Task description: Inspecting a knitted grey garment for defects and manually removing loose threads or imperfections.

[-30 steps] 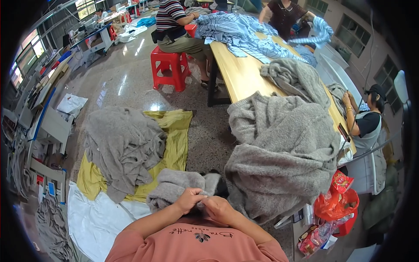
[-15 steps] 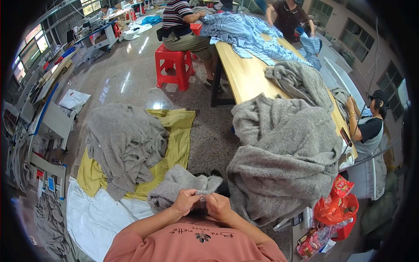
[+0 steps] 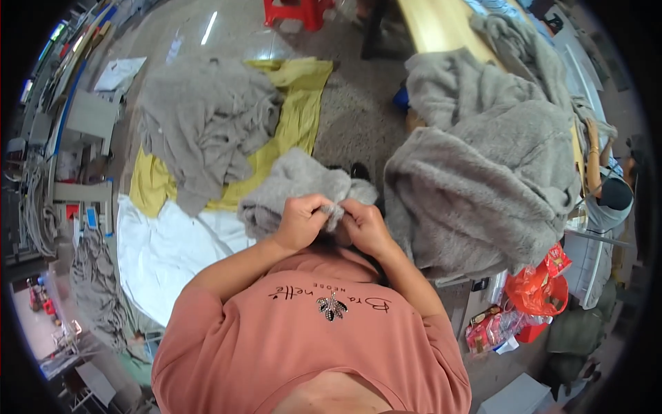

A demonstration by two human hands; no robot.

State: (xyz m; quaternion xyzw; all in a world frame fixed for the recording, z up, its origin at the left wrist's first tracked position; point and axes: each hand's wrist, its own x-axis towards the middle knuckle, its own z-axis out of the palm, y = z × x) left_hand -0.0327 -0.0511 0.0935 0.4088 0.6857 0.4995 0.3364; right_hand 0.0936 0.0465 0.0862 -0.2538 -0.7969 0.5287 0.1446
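Note:
A fuzzy grey knit garment lies bunched over my lap. My left hand pinches its edge between thumb and fingers. Close beside it, my right hand grips the same edge, the two hands only a small gap apart. Part of the garment hangs below and behind my hands, and its full shape is hidden in the folds. To my right, a large heap of similar grey knit garments rests on the near end of the wooden table. Another grey pile sits at the front left.
Beneath the left pile spread a yellow cloth and a white sheet on the floor. A red plastic bag stands low on the right. Beyond the heap, a co-worker handles grey fabric. A red stool is at the top.
My view has tipped downward, so the scene sits higher in the picture and more of my shirt shows. Both hands still hold the garment's edge, now with a slightly wider gap between them.

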